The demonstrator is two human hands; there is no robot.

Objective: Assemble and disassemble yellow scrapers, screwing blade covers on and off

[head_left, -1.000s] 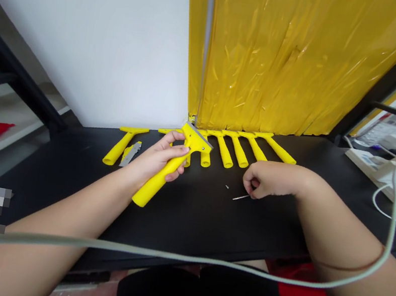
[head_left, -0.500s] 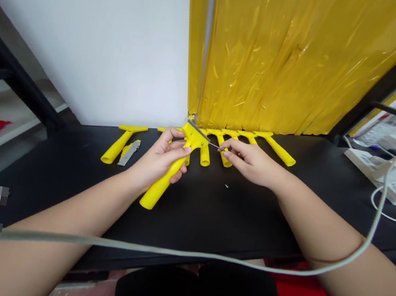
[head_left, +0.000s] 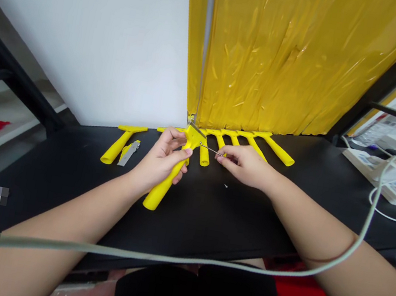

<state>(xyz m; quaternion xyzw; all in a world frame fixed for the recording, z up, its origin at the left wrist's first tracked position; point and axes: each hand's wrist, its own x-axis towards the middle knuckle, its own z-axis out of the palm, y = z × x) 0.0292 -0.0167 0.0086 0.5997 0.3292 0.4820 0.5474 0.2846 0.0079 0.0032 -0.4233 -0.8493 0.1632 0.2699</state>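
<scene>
One yellow scraper [head_left: 166, 184] sits mid-dial, gripped in my left hand [head_left: 165, 160], as my right hand [head_left: 239, 162], up from the tabletop [head_left: 183, 232], now aims a pinched metal tool [head_left: 211, 150] from four o'clock at the scraper's screw [head_left: 201, 143], work there apparently underway.

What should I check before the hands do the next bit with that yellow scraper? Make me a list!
1. Left hand gripping the yellow scraper: ok.
2. Right hand holding the thin metal rod: ok.
3. Rod's tip properly seated at the scraper's head: cannot tell; too small to see.
4. Tiny loose piece, perhaps a screw, within sight: ok, on the black table.
5. View free of the pale cable: not ok; it crosses both forearms.
</scene>
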